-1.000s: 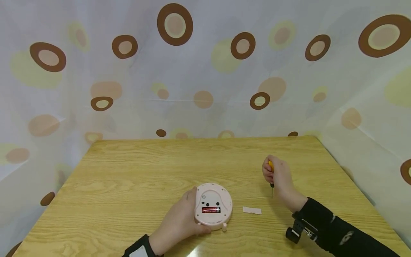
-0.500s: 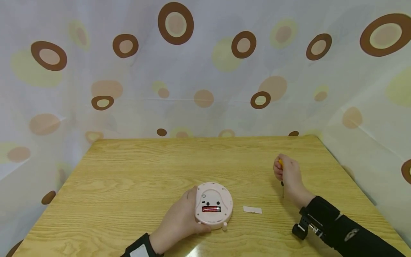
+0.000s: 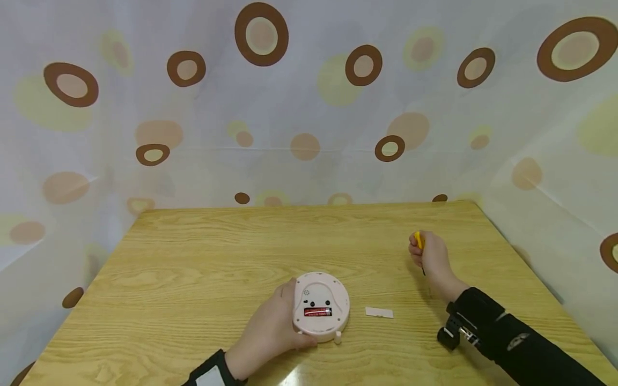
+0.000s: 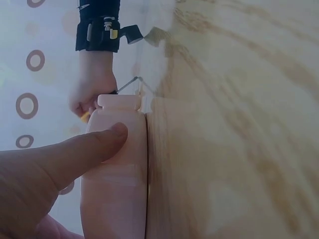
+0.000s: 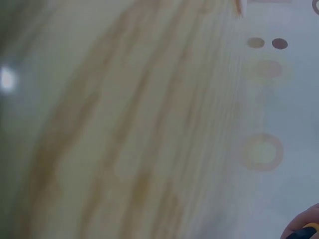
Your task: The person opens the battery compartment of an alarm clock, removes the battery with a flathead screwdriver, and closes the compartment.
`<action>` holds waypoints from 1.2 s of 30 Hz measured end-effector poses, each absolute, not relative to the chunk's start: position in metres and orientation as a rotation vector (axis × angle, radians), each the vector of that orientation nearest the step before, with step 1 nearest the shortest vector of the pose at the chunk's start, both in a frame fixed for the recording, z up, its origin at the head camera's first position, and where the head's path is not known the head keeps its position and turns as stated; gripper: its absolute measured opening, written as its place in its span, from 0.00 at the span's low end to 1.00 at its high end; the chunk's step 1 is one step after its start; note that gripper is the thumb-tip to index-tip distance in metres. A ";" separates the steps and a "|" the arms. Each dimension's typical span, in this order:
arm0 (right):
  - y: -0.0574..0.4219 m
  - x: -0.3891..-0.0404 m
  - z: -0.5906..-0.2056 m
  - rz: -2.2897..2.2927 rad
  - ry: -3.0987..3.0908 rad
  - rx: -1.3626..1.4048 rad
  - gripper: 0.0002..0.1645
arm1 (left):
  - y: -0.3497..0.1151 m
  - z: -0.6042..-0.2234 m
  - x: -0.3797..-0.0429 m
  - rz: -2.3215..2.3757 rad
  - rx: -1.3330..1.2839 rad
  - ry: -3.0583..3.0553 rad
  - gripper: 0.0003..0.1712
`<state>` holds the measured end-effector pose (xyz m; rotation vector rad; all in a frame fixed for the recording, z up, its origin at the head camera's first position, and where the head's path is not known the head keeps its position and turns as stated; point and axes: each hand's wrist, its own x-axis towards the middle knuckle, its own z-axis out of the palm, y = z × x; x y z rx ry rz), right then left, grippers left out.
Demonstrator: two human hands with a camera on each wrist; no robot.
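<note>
A round pale-pink alarm clock [image 3: 321, 327] lies back up on the table, a red battery [image 3: 317, 312] showing in its uncovered compartment. My left hand [image 3: 270, 324] grips the clock from the left; in the left wrist view the thumb [image 4: 107, 142] presses along its side. Right of the clock, a flat pale battery cover [image 3: 379, 312] rests on the wood. Farther right, my right hand [image 3: 434, 262] holds a screwdriver [image 3: 419, 240] in a fist, its yellow handle up and thin shaft down. The left wrist view shows the shaft's tip close over the tabletop.
The wood-grain table [image 3: 217, 252] reaches back to a white curtain [image 3: 309, 96] patterned with brown and beige ovals, which also hangs along both sides. A camera on a black strap [image 3: 449, 338] juts from the right wrist near the tabletop.
My right hand has moved right with the screwdriver, away from the battery cover, and the handle now leans more to the left. The left hand and clock have stayed in place.
</note>
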<state>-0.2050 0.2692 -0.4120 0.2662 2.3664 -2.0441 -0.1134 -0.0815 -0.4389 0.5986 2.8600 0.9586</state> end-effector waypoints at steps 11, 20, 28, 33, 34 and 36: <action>0.276 -0.212 -0.425 -1.825 2.526 0.287 0.22 | -0.081 -0.437 -0.114 0.949 0.581 2.850 0.74; 0.277 -0.211 -0.426 -1.488 2.605 0.265 0.33 | -0.082 -0.436 -0.112 0.962 0.587 2.852 0.74; 0.287 -0.217 -0.429 -1.288 2.690 0.165 0.27 | -0.082 -0.435 -0.111 0.972 0.576 2.847 0.74; 0.290 -0.219 -0.431 -1.117 2.824 0.087 0.20 | -0.081 -0.436 -0.111 0.973 0.572 2.840 0.74; 0.290 -0.218 -0.431 -1.086 2.841 0.071 0.20 | -0.081 -0.436 -0.111 0.972 0.573 2.839 0.74; 0.290 -0.217 -0.430 -1.017 2.877 0.043 0.20 | -0.081 -0.436 -0.111 0.974 0.573 2.838 0.74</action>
